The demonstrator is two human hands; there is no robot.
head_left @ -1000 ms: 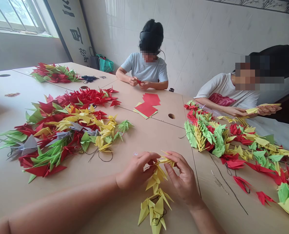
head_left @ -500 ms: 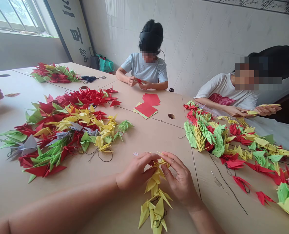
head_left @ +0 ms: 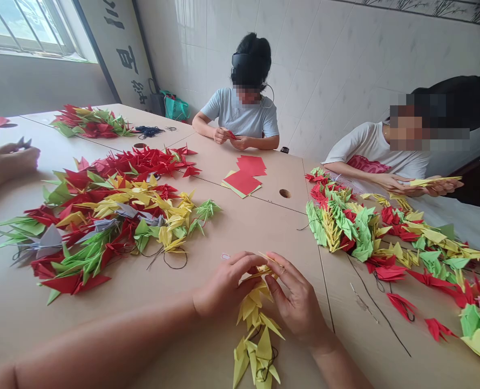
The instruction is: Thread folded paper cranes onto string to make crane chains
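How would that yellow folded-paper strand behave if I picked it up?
The yellow folded-paper strand would probably flop, since its many separate pieces show dark thread looping among them. It should feel light for its bulk, as the pieces look like thin paper. Its slender pointed tips could easily bend or crease.

One head-worn camera gives the only view, looking forward and down across the counter (head_left: 272,227) from its near side. The wearer's left hand (head_left: 231,278) and right hand (head_left: 298,297) sit close, low in the middle; beyond, the view reaches the tiled wall (head_left: 312,38) and, upper left, a window (head_left: 25,27). It seems tilted, though stretching toward the edges makes that hard to judge.
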